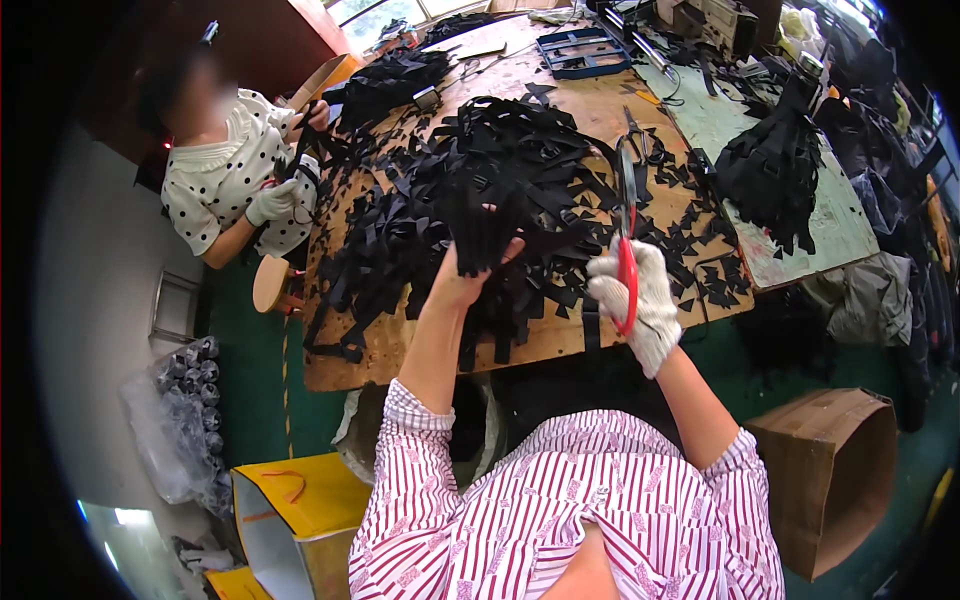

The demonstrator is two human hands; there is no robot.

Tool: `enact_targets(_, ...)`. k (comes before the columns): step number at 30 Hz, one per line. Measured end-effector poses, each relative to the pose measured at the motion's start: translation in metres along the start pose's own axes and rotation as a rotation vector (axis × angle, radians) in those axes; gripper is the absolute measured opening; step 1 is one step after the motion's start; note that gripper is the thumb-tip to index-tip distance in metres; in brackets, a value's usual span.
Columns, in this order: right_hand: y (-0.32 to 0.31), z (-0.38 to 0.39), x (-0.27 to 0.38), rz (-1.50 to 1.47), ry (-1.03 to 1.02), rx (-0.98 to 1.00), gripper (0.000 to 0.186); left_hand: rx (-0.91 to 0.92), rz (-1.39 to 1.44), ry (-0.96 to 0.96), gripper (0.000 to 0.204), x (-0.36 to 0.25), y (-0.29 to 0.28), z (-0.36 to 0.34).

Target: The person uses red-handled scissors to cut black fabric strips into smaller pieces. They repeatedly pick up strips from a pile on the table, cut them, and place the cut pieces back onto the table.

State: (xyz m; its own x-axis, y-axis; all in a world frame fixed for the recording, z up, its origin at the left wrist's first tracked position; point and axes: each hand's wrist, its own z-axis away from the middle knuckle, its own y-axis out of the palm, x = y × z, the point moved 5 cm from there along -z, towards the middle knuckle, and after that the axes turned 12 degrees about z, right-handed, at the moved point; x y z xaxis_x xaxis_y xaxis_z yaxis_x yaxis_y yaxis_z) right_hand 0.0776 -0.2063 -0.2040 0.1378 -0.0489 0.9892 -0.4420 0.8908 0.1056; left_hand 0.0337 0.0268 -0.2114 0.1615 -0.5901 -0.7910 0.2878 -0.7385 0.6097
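Observation:
My bare left hand (468, 278) is closed round a bundle of black webbing straps (484, 228), whose ends hang over the palm and hide most of the fingers. In a white knitted glove, my right hand (640, 302) grips the red handles of a pair of scissors (627, 262). Their blades point away from me, to the right of the bundle and apart from it. Beyond my left hand a big heap of black straps (510, 130) covers the middle of the wooden table (345, 372). Small black cut-off pieces (705, 240) lie scattered round the scissors.
Across the table's left side, a person (225, 170) in a dotted top handles black straps, one hand gloved. A blue tray (583, 52) and more scissors (634, 128) lie farther back. A greenish board (775, 235) bears another strap bundle. A cardboard box (822, 470) and yellow bag (300, 495) stand below.

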Motion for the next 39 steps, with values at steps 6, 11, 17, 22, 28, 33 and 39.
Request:
enact_targets(6, 0.013, -0.015, -0.010, 0.037, -0.071, -0.036, 0.050, 0.198, 0.457, -0.094, 0.030, 0.029, -0.007, 0.016)
enact_targets(11, -0.011, -0.006, -0.018, -0.160, -0.003, -0.311, 0.030, 0.146, -0.091, 0.058, 0.027, 0.006, 0.007, 0.054)
enact_targets(17, -0.001, 0.001, -0.036, -0.115, -0.052, -0.296, 0.032, 0.310, -0.809, 0.416, 0.042, 0.042, 0.067, 0.074)
enact_targets(22, -0.003, 0.004, -0.043, -0.235, -0.092, -0.294, 0.034, 0.247, -0.682, 0.538, 0.043, 0.060, 0.064, 0.071)
enact_targets(28, 0.011, 0.018, -0.004, -0.175, 0.002, -0.071, 0.019, 0.235, 0.013, 0.351, 0.031, 0.074, 0.046, 0.058)
enact_targets(33, -0.004, 0.027, -0.016, 0.113, 0.138, 0.029, 0.032, 0.057, 0.213, 0.079, 0.037, 0.070, 0.009, 0.055)
enact_targets(39, -0.012, 0.031, -0.035, 0.132, -0.081, -0.080, 0.047, 0.007, 0.141, 0.129, 0.049, 0.085, -0.028, 0.061)
